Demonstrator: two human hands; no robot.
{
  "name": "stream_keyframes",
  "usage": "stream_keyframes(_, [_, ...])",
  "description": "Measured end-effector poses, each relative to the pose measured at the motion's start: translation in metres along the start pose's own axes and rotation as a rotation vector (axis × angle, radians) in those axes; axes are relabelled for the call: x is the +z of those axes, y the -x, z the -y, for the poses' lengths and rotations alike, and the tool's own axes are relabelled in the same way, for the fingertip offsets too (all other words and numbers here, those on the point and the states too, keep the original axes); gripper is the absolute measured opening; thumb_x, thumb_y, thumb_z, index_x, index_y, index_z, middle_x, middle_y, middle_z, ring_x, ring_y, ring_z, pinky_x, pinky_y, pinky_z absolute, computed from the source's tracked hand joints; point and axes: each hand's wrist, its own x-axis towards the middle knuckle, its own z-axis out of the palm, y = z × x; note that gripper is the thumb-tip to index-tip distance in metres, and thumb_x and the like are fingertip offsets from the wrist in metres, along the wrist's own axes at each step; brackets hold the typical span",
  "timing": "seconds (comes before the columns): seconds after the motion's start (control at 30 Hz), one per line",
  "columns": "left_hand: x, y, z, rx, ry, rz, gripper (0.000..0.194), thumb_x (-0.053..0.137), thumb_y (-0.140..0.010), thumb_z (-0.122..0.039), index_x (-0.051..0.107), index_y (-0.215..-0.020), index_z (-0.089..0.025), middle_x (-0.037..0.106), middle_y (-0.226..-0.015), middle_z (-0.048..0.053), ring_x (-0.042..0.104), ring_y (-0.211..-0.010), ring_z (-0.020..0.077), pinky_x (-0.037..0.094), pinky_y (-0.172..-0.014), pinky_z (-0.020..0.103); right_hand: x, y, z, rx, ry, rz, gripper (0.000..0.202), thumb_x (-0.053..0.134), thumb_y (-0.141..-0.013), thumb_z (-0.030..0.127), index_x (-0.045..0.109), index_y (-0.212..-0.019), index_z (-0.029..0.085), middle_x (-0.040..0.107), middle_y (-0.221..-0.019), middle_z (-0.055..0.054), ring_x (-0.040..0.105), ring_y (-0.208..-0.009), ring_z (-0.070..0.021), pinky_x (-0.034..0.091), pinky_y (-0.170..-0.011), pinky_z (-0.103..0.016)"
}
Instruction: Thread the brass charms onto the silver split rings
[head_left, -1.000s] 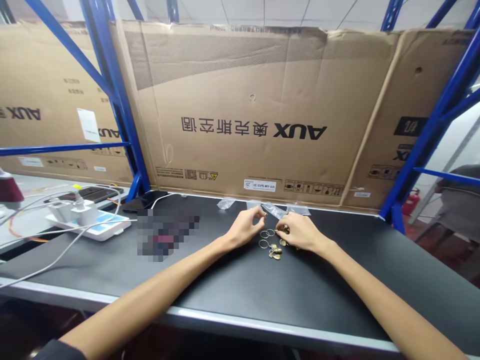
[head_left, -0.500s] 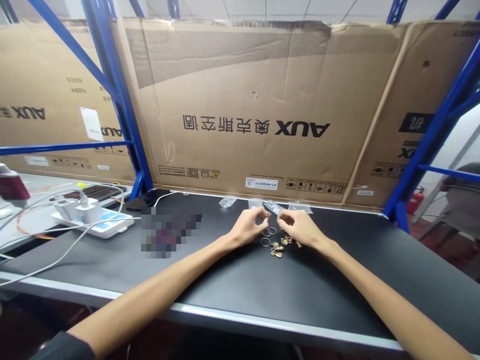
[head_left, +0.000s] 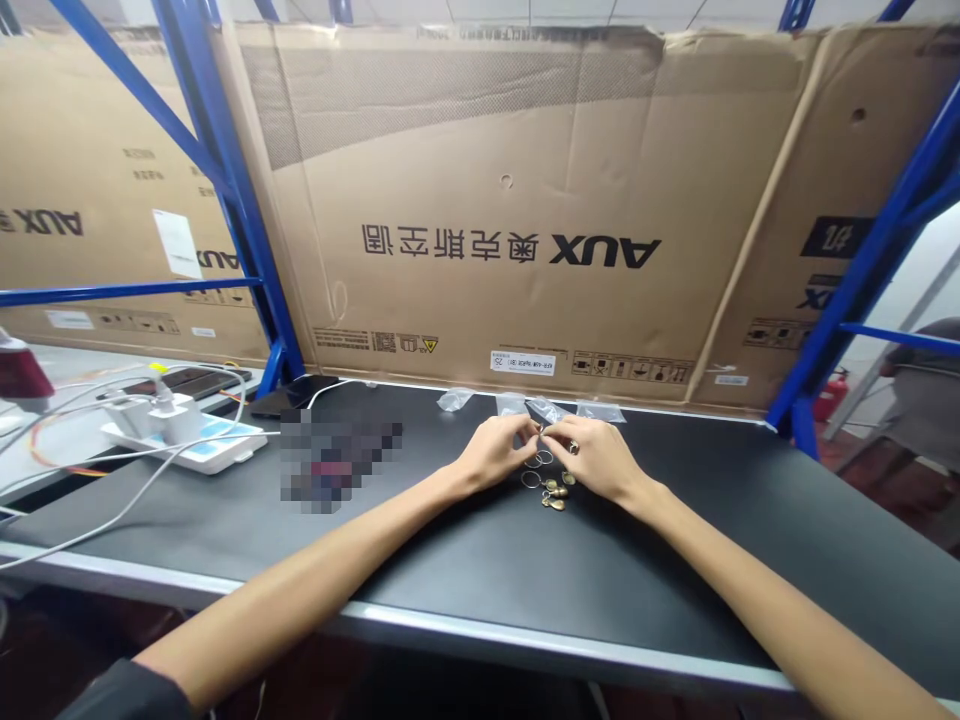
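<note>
My left hand (head_left: 496, 452) is closed in a pinch, its fingertips on something too small to make out. Fingertip to fingertip with it, my right hand (head_left: 594, 455) also pinches at that same spot, and whatever it holds is hidden. Thin silver rings (head_left: 531, 481) lie on the black tabletop (head_left: 465, 560) just below the fingers. Beside them sits a little cluster of brass-coloured charms (head_left: 556, 491), partly covered by my right hand.
Small clear plastic bags (head_left: 547, 409) lie along the table's back edge, before a large cardboard box (head_left: 495, 310). To the left are a white power strip (head_left: 202, 450) with cables and a pixelated item (head_left: 337, 465). Blue rack posts (head_left: 885, 230) stand at both sides.
My right hand has moved left, bringing its fingertips against those of my left hand. My left hand stays nearly in place. The camera view has shifted slightly.
</note>
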Motion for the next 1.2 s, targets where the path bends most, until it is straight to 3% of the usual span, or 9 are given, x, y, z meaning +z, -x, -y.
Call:
stream_keyframes(0.17, [0.001,0.000,-0.001,-0.012,-0.025,0.014,0.024,0.058,-0.096,-0.033,0.064,-0.109,-0.013,0.067,-0.107,0.007,0.065,-0.093,0.0178,0.057,-0.083,0.038,0.003,0.001,0.000,0.022,0.077,-0.039,0.027,0.049,-0.098,0.031,0.074,-0.091,0.021,0.072,-0.087,-0.005,0.065,-0.075,-0.0187,0.045,-0.066,-0.028])
stream_keyframes(0.5, [0.003,-0.002,0.006,-0.055,-0.084,-0.025,0.026,0.057,-0.096,-0.034,0.063,-0.111,-0.013,0.066,-0.105,0.007,0.065,-0.089,0.0170,0.057,-0.080,0.036,0.009,0.004,-0.003,-0.128,0.192,0.042,0.028,0.046,-0.100,0.031,0.073,-0.097,0.022,0.070,-0.093,-0.006,0.062,-0.068,-0.0144,0.036,-0.054,-0.024])
stream_keyframes(0.63, [0.003,-0.001,0.006,-0.057,-0.088,-0.033,0.023,0.058,-0.096,-0.034,0.064,-0.104,-0.013,0.067,-0.097,0.005,0.065,-0.083,0.0153,0.057,-0.077,0.034,0.010,0.003,0.000,-0.057,0.217,-0.024,0.033,0.041,-0.102,0.032,0.072,-0.099,0.021,0.070,-0.096,-0.007,0.064,-0.074,-0.0156,0.039,-0.058,-0.024])
stream_keyframes(0.83, [0.009,0.001,0.006,-0.050,-0.068,-0.033,0.025,0.058,-0.096,-0.034,0.063,-0.108,-0.013,0.067,-0.102,0.006,0.065,-0.086,0.0162,0.057,-0.078,0.035,0.010,0.004,0.001,-0.003,0.211,-0.060,0.035,0.042,-0.103,0.035,0.073,-0.098,0.020,0.070,-0.093,-0.005,0.066,-0.075,-0.0157,0.044,-0.063,-0.024])
stream_keyframes(1.1, [0.009,0.001,0.007,-0.062,-0.027,-0.076,0.022,0.059,-0.095,-0.034,0.065,-0.095,-0.012,0.067,-0.088,0.003,0.064,-0.075,0.0133,0.056,-0.074,0.032,0.012,0.005,-0.002,-0.107,0.268,-0.003,0.033,0.040,-0.103,0.032,0.072,-0.101,0.022,0.070,-0.096,-0.005,0.062,-0.070,-0.0141,0.037,-0.056,-0.024])
stream_keyframes(1.2, [0.011,0.001,0.007,-0.084,-0.002,-0.093,0.023,0.058,-0.095,-0.034,0.065,-0.099,-0.012,0.067,-0.092,0.004,0.065,-0.079,0.0143,0.056,-0.075,0.033,0.009,0.003,-0.001,-0.156,0.304,0.033,0.032,0.041,-0.103,0.027,0.072,-0.103,0.022,0.070,-0.097,-0.006,0.060,-0.067,-0.0130,0.033,-0.053,-0.023])
